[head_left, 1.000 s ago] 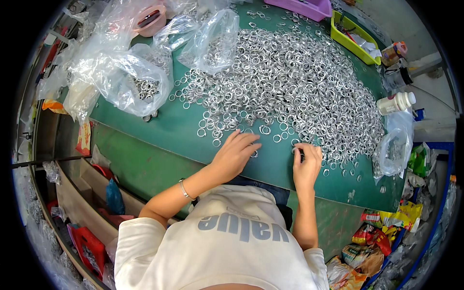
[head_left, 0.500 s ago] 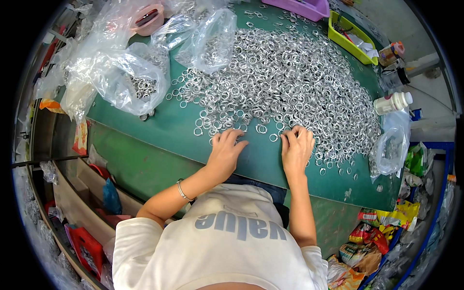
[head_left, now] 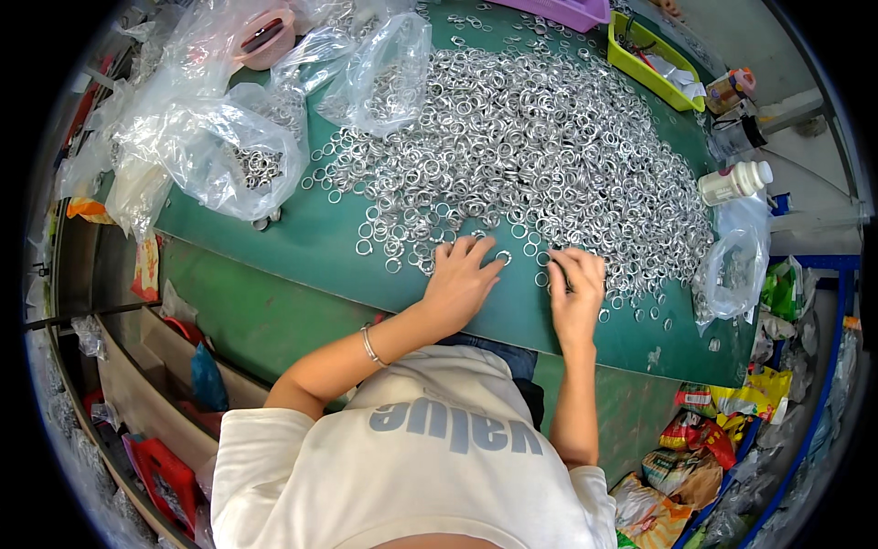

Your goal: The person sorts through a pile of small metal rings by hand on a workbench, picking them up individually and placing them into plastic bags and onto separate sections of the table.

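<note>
A broad heap of silver metal rings (head_left: 540, 137) covers much of the green table, thinning out into loose rings along its near side. My left hand (head_left: 462, 282) is over those loose rings, palm down with fingers spread, and a ring (head_left: 503, 258) lies by its fingertips. To its right, my right hand (head_left: 578, 285) touches the heap's near edge, its fingers bent and the thumb apart from them. A few single rings (head_left: 542, 279) lie beside that thumb. Neither hand shows a ring clearly gripped, though the undersides of the fingers are hidden.
Clear plastic bags (head_left: 247, 156) with rings stand at the left, near a pink bowl (head_left: 265, 50). A purple tray (head_left: 562, 11) and a yellow-green basket (head_left: 654, 69) sit at the back. On the right are a white bottle (head_left: 732, 183) and another plastic bag (head_left: 732, 265).
My left hand has moved right and its fingers have spread wider. My right hand has shifted slightly right and down, its thumb lower. Some loose rings between the hands lie differently.
</note>
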`<state>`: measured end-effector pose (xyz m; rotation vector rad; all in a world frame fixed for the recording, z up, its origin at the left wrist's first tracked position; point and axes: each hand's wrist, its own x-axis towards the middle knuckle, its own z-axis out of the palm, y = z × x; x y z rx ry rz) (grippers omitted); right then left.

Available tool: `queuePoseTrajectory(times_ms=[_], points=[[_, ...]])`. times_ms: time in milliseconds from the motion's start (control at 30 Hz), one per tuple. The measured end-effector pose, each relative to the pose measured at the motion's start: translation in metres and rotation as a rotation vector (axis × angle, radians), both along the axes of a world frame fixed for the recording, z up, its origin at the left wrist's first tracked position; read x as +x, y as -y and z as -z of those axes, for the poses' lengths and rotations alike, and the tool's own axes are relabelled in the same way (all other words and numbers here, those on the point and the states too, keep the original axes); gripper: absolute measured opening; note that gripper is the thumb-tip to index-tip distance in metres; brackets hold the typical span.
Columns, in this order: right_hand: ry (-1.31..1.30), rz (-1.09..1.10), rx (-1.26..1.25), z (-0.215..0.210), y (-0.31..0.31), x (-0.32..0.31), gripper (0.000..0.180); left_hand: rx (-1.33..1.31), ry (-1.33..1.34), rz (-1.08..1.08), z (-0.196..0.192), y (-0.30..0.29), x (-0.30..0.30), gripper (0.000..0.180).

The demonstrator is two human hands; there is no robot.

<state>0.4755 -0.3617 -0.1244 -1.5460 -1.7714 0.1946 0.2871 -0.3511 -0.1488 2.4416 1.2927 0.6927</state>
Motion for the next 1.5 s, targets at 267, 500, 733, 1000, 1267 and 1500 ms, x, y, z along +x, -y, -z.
queuePoseTrajectory(times_ms=[267, 500, 733, 1000, 1267, 1500], points=[[0.142, 0.017, 0.012, 0.017, -0.01, -0.014, 0.007, -0.009, 0.113, -0.073, -0.009, 0.008, -0.025, 0.029], [0.296, 0.008, -0.002, 0.013, -0.012, -0.022, 0.011, -0.011, 0.094, -0.102, -0.003, -0.004, -0.013, 0.031], [-0.66, -0.012, -0.223, 0.01, 0.006, -0.011, 0.002, -0.026, 0.068, -0.014, 0.0, 0.012, -0.027, 0.027], [-1.75, -0.208, -0.46, 0.006, 0.001, -0.022, 0.01, -0.036, 0.126, -0.181, -0.012, 0.001, -0.022, 0.029], [-1.607, -0.161, -0.555, 0.018, -0.002, -0.034, 0.007, -0.07, 0.208, -0.126, -0.012, 0.016, -0.035, 0.037], [-0.823, -0.117, -0.647, 0.006, -0.002, -0.056, 0.009, -0.069, 0.166, -0.231, -0.006, 0.039, -0.05, 0.041]])
